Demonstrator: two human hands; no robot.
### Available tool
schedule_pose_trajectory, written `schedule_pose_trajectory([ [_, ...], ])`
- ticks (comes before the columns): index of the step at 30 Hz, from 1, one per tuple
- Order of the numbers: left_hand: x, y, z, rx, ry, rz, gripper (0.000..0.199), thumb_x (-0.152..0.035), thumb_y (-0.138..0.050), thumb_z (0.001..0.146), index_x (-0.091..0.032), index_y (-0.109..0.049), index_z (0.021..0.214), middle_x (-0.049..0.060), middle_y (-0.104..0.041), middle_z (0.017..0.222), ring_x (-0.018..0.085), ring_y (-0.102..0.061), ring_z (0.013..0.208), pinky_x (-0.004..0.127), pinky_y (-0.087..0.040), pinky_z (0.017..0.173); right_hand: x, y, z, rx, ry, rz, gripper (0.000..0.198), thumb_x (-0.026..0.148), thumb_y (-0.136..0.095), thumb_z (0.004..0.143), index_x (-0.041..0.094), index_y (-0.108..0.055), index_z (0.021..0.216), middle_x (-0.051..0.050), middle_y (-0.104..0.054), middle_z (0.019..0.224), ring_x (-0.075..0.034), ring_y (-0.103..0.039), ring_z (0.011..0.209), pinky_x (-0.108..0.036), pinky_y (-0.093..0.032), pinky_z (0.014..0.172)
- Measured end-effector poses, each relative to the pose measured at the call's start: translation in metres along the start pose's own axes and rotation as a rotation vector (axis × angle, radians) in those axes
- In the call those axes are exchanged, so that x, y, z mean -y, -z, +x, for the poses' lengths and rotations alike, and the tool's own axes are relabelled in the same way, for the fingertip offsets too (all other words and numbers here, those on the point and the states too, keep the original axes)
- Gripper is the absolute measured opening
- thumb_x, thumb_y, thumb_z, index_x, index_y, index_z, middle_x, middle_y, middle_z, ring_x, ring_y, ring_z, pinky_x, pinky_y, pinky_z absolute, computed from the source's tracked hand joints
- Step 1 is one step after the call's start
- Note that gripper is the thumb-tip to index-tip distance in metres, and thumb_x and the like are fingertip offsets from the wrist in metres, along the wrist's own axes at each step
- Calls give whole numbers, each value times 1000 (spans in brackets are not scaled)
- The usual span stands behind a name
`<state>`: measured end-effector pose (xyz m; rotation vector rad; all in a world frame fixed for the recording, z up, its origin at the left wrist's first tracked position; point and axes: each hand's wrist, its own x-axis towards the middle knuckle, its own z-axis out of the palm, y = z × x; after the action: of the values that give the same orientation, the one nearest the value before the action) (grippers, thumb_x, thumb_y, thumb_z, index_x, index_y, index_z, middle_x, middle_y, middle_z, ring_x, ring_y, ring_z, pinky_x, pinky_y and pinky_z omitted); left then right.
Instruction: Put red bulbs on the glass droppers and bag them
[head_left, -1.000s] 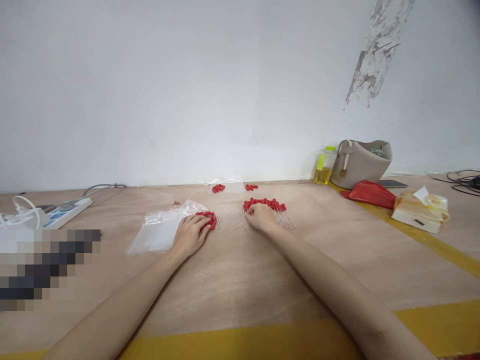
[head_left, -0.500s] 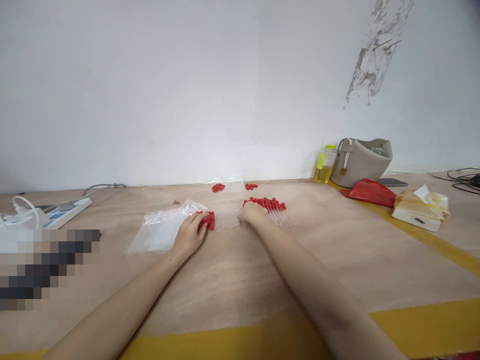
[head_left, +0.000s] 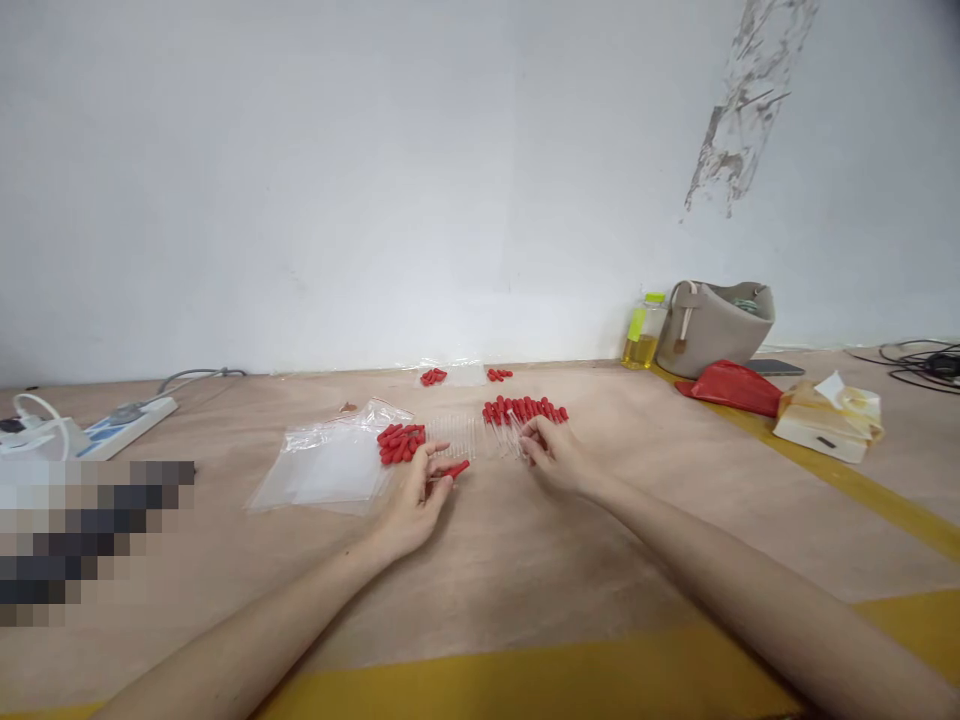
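While the left hand [head_left: 414,508] grips one red cap [head_left: 461,468], long axis slanting away toward the right hand [head_left: 555,456], right fingertips pinch one clear tube [head_left: 514,421], tilted; tube lies beyond the cap, to its right, apart from it; red-capped tubes [head_left: 534,407] just beside

Tabletop [head_left: 480,580], wall [head_left: 375,200] along far edge. Far left, power strip [head_left: 131,428]; right of it, zip bags [head_left: 322,475], then cap pile [head_left: 400,443], uncapped tubes [head_left: 459,437], capped tubes [head_left: 536,407]. Two cap clusters [head_left: 433,377] farther back. Left hand [head_left: 412,505] near side of pile, cap [head_left: 460,468] in grip; right hand [head_left: 559,455] near side of capped tubes. Right: bottle [head_left: 641,340] left of handbag [head_left: 712,330], pouch [head_left: 731,388] before it, tissue pack [head_left: 829,430] nearer and right, cables [head_left: 941,365] far right
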<state>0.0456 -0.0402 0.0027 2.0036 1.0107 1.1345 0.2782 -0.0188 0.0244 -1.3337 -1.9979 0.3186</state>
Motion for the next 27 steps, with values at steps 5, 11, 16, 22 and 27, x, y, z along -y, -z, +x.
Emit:
schedule_pose_trajectory([
  [5, -6, -13, -2, 139, 136, -320, 36, -25, -48, 82, -19, -33, 115, 7, -60, 96, 14, -60, 81, 35, -44, 82, 0, -1, -34, -100, 170, 57, 15, 24, -42, 82, 17, -53, 91, -2, -59, 72, -11, -51, 61, -23, -37, 62],
  [11, -9, -14, -5, 201, 165, -473, 43, -36, -55, 78, -20, -37, 113, 8, -56, 101, 18, -61, 85, 37, -44, 82, 21, -5, -48, -50, 255, -25, 13, 23, -43, 82, 18, -55, 84, 1, -59, 67, -11, -49, 59, -30, -32, 73],
  [16, -9, -12, -5, 206, 159, -496, 41, -34, -56, 78, -20, -39, 112, 7, -56, 101, 18, -61, 86, 38, -44, 84, 19, -10, -51, -39, 260, -20, 14, 23, -43, 82, 18, -55, 85, 0, -60, 68, -11, -49, 59, -30, -32, 72],
  [22, -13, -12, -5, 192, 185, -461, 36, -34, -57, 77, -16, -48, 106, 11, -56, 105, 19, -61, 86, 39, -45, 83, 20, -10, -51, -56, 231, -9, 15, 26, -44, 82, 19, -57, 86, 0, -60, 66, -11, -49, 57, -30, -33, 72],
  [27, -17, -12, -6, 188, 209, -387, 32, -35, -60, 74, -16, -57, 99, 9, -61, 103, 19, -61, 85, 37, -45, 82, 24, -12, -53, -41, 256, -22, 14, 25, -46, 81, 19, -59, 83, 2, -55, 56, -11, -49, 55, -31, -33, 72],
])
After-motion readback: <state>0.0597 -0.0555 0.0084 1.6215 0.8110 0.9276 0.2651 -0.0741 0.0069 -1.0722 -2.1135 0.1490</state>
